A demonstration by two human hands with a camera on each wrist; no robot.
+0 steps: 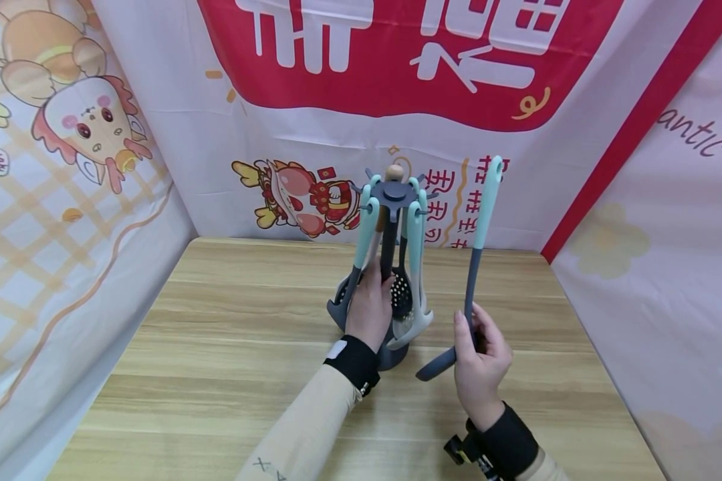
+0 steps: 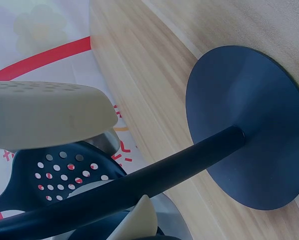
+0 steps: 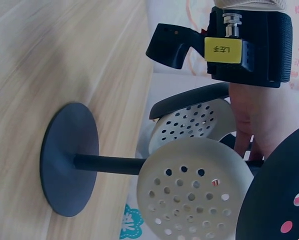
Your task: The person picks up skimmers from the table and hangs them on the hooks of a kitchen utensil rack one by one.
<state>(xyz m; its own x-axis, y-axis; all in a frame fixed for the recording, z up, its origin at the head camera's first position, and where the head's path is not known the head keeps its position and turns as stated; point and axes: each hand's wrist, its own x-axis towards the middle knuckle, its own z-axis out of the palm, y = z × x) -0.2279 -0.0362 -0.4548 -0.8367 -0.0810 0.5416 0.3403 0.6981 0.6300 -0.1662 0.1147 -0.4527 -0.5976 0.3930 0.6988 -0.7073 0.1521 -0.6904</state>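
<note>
A dark grey utensil stand point(image 1: 392, 194) rises from a round base point(image 2: 249, 125) on the wooden table point(image 1: 228, 347). Several utensils with teal handles hang from its top. My left hand point(image 1: 376, 288) reaches in among them and grips the stand's pole point(image 2: 139, 185); the same hand point(image 3: 259, 120) shows in the right wrist view. My right hand point(image 1: 472, 332), to the right of the stand, holds a spatula point(image 1: 480, 234) upright by its grey shaft, teal handle up, its dark blade point(image 1: 436, 366) pointing left and down. A white perforated skimmer point(image 3: 194, 195) hangs close to the pole.
Printed cloth banners wall in the table on the left, back and right. A black wrist strap with a yellow label point(image 3: 239, 45) sits on my left wrist. The table's front edge lies just below my forearms.
</note>
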